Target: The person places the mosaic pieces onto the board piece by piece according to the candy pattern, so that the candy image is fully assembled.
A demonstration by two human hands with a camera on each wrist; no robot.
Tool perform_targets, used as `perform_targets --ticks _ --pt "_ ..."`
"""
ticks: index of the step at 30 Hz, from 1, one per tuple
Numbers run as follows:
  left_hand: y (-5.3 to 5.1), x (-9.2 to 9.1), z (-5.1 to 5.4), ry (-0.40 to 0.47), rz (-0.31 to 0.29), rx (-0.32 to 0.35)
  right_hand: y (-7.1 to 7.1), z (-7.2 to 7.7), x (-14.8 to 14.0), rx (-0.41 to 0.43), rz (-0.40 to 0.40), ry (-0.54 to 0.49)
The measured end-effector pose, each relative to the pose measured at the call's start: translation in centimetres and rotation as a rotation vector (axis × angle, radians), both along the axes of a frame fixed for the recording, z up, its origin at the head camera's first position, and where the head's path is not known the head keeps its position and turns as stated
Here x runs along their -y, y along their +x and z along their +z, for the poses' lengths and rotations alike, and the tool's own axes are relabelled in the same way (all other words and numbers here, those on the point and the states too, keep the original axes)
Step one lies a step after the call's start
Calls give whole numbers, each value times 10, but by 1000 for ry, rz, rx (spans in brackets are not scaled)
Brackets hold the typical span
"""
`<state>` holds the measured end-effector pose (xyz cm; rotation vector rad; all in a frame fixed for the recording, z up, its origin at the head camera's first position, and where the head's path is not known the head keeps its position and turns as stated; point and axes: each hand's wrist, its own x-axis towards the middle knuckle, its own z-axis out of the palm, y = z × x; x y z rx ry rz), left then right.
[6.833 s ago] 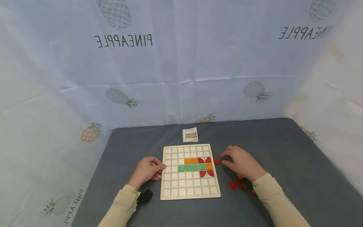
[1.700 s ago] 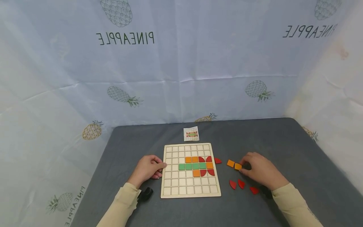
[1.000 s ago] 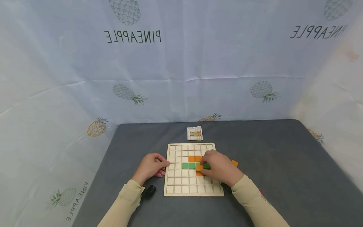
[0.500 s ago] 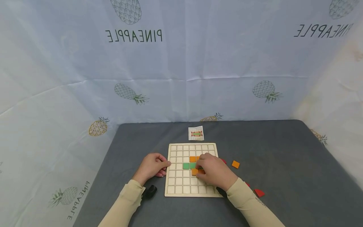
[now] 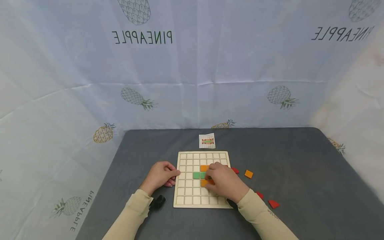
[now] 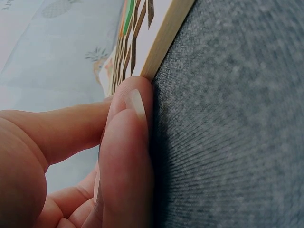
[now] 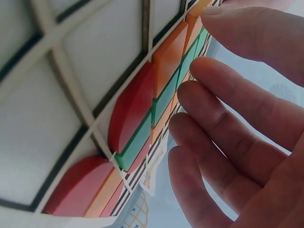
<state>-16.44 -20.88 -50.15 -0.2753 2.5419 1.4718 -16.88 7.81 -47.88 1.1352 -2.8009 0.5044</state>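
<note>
In the head view, the left hand (image 5: pixel 159 176) holds the left edge of the pale wooden grid board (image 5: pixel 188 200); the left wrist view shows its fingertips against the board's side (image 6: pixel 166 40). The right hand (image 5: pixel 225 181) is over the board's right half. Its thumb tip touches an orange tile (image 5: pixel 204 183) lying below the row of green tiles (image 5: pixel 196 175). Seen from the right wrist, the right hand (image 7: pixel 242 114) has its fingers loosely extended above orange, green and red pieces (image 7: pixel 133 111). Part of the pattern is hidden under this hand.
A small printed card (image 5: pixel 207 141) lies behind the board. On the grey table (image 5: pixel 300 173), right of the board, are a loose orange tile (image 5: pixel 248 174) and red pieces (image 5: pixel 273 204). A patterned cloth (image 5: pixel 234 66) hangs behind.
The right hand has carried an orange tile from the right side of the table onto the board, left of another orange one, and its grip has loosened. The left hand stays at the edge.
</note>
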Motion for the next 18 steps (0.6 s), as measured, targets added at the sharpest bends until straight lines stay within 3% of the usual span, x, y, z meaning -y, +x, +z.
perform_targets --ticks 10,18 --pt "0 0 -1 4 1 3 1 -1 2 -38 0 15" --pt "1 -1 0 7 4 9 0 4 -4 10 -11 -14"
